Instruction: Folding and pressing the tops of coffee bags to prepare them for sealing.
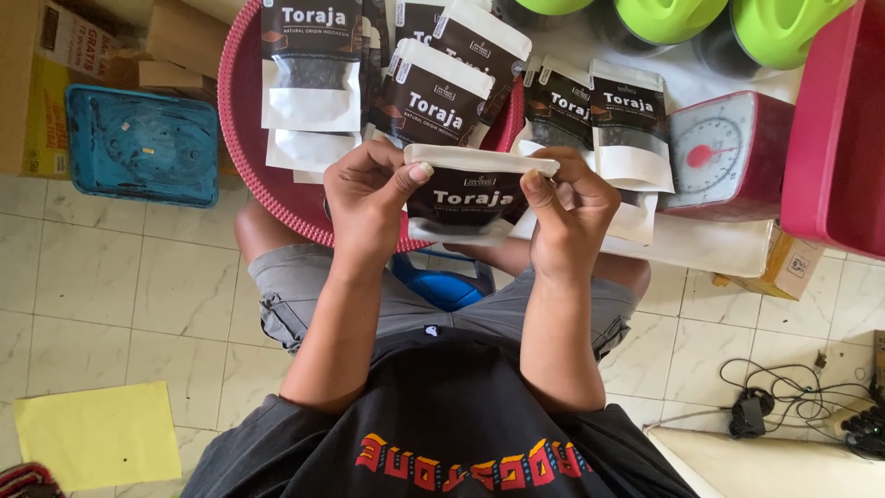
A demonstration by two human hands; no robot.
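Note:
A dark brown and white stand-up pouch (472, 195) is held level in front of me by both hands. My left hand (369, 198) grips its left side, thumb pressed on the white top strip. My right hand (567, 212) pinches the right end of that strip. Just beyond, a round pink basket (241, 120) holds several matching pouches (433, 97). Two more of these pouches (595, 115) lie to the right of the basket on a white sheet.
A red kitchen scale (728, 152) sits at the right, next to a red bin (834, 129). Green-lidded jars (710, 18) line the top. A blue tray (138, 143) and cardboard boxes (55, 74) stand left. Yellow paper (97, 433) lies on the tiled floor; black cables (793, 397) at right.

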